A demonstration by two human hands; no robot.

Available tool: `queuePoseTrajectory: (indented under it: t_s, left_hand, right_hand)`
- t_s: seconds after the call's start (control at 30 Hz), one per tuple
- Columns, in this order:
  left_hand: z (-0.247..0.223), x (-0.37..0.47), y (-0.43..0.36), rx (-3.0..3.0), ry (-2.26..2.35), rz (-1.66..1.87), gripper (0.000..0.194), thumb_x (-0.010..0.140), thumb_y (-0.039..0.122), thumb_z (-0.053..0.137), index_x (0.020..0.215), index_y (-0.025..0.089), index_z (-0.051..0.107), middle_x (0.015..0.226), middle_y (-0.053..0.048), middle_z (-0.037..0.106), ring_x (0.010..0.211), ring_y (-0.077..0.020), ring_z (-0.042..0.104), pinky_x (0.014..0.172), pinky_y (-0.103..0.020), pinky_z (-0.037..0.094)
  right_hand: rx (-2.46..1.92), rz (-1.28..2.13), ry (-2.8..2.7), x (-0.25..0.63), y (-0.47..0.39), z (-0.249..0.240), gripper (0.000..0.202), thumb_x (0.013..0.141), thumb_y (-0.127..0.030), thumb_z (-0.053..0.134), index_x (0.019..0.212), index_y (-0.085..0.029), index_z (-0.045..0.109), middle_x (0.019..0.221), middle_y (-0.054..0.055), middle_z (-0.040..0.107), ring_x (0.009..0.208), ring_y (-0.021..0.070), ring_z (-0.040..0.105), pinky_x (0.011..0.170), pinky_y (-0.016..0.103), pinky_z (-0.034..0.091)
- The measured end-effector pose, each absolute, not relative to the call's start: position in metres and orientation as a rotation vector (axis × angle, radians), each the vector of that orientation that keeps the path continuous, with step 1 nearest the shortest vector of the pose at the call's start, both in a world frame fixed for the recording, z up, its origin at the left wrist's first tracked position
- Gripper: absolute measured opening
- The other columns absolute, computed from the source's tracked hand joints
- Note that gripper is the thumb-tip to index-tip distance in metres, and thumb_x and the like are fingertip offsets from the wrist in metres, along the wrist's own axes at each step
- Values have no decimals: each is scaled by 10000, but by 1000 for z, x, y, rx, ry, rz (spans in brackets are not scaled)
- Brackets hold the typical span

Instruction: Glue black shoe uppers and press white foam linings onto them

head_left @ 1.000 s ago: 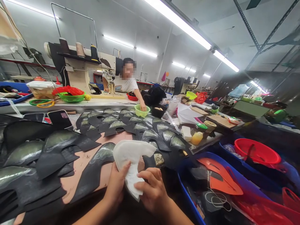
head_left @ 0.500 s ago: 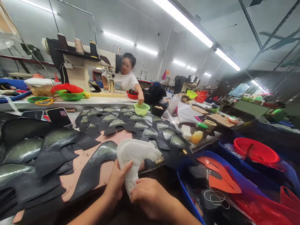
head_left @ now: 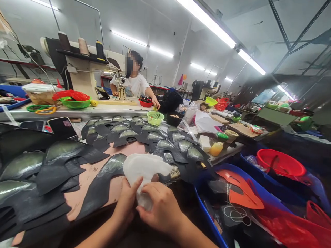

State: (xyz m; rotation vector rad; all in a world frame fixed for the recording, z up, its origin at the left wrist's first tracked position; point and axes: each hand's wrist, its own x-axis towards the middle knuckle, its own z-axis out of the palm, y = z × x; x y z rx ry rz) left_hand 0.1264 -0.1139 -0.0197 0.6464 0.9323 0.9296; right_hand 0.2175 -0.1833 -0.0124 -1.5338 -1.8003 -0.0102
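Note:
A small stack of white, curved cut pieces point(head_left: 141, 167), apparently shoe linings, is held up in front of me. My left hand point(head_left: 126, 198) grips its left edge, with the thumb lying across the face. On the lower right end, my right hand point(head_left: 161, 205) pinches the narrow part between thumb and fingers. Just beyond the stack, a single black curved shoe piece point(head_left: 103, 186) with a glossy patch lies flat on the pinkish work surface point(head_left: 86, 186). Overlapping black pieces point(head_left: 63, 153) of the same shape spread to the left and behind.
Across the table a co-worker point(head_left: 133, 82) sits at a sewing machine point(head_left: 82, 72), one hand over a light-green basket point(head_left: 155, 119). A blue bin point(head_left: 207, 213) with an orange piece point(head_left: 243, 193) stands at right. A yellow bottle point(head_left: 216, 149) and phone point(head_left: 62, 128) are on the table.
The white stack has shifted slightly left and tipped flatter. My right hand has moved up and left along its lower end. The co-worker leans a little differently, hand still near the basket.

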Motion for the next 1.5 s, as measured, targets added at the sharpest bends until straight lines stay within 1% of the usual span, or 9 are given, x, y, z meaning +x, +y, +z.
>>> queuePoseTrajectory:
  t_s: [0.13, 0.4, 0.57, 0.8, 0.93, 1.1, 1.27, 1.37, 1.5]
  left_hand:
    - [-15, 120, -117, 574, 766, 909, 431, 555, 323, 702, 896, 219, 459, 811, -10, 634, 804, -233, 623, 645, -308, 500]
    - [-22, 118, -115, 770, 687, 951, 600, 510, 158, 661, 1053, 224, 415, 927, -31, 598, 924, -238, 577, 738, -310, 483]
    - [-20, 118, -117, 687, 695, 940, 595, 454, 150, 619, 1004, 232, 409, 876, -10, 586, 849, -239, 581, 675, -312, 483]
    - [-18, 111, -106, 615, 809, 946, 451, 429, 162, 599, 861, 202, 477, 721, 29, 586, 692, -205, 582, 573, -278, 451]
    - [-21, 100, -101, 570, 899, 984, 427, 420, 153, 590, 835, 201, 500, 639, 57, 572, 583, -156, 556, 519, -241, 432]
    - [-25, 88, -99, 577, 921, 959, 527, 451, 147, 583, 966, 205, 482, 647, 42, 597, 537, -158, 560, 503, -256, 435]
    - [-20, 82, -96, 627, 862, 978, 504, 488, 158, 603, 986, 187, 532, 846, -23, 656, 770, -226, 618, 619, -284, 481]
    - [-16, 76, -96, 620, 824, 989, 478, 509, 188, 627, 979, 199, 536, 1029, -47, 629, 985, -263, 571, 782, -332, 477]
    - [-14, 66, -98, 596, 1000, 1129, 461, 555, 237, 617, 1004, 226, 516, 1281, -52, 482, 1224, -234, 391, 1006, -335, 324]
  right_hand:
    - [-1606, 45, -1765, 221, -182, -4, 239, 652, -245, 589, 886, -197, 575, 782, 35, 654, 706, 186, 600, 665, 272, 468]
    - [-1629, 174, -1664, 224, -181, 3, 330, 616, -232, 590, 943, -183, 592, 773, 39, 658, 684, 185, 612, 655, 273, 480]
    - [-1583, 289, -1661, 227, -182, 3, 392, 607, -221, 567, 997, -188, 576, 845, 44, 667, 752, 186, 624, 699, 273, 491]
    - [-1433, 363, -1909, 231, -174, 2, 591, 556, -155, 501, 1146, -139, 518, 1026, 105, 624, 912, 212, 581, 826, 312, 463]
    - [-1393, 352, -1941, 220, -160, -2, 500, 586, -157, 551, 1085, -141, 573, 953, 91, 651, 851, 212, 596, 789, 314, 472]
    - [-1393, 477, -1957, 213, -149, -2, 402, 631, -169, 651, 1031, -180, 622, 901, 54, 681, 789, 193, 629, 742, 287, 486]
    - [-1325, 547, -2012, 217, -144, -12, 624, 510, -194, 789, 1102, -190, 591, 1015, 70, 665, 887, 226, 623, 785, 308, 487]
    - [-1373, 598, -1979, 215, -142, -18, 446, 620, -143, 701, 1054, -200, 617, 1003, 58, 673, 885, 211, 627, 792, 305, 477]
    - [-1380, 677, -1895, 210, -138, -22, 251, 716, -133, 547, 946, -186, 634, 984, 65, 672, 887, 202, 617, 799, 303, 450]
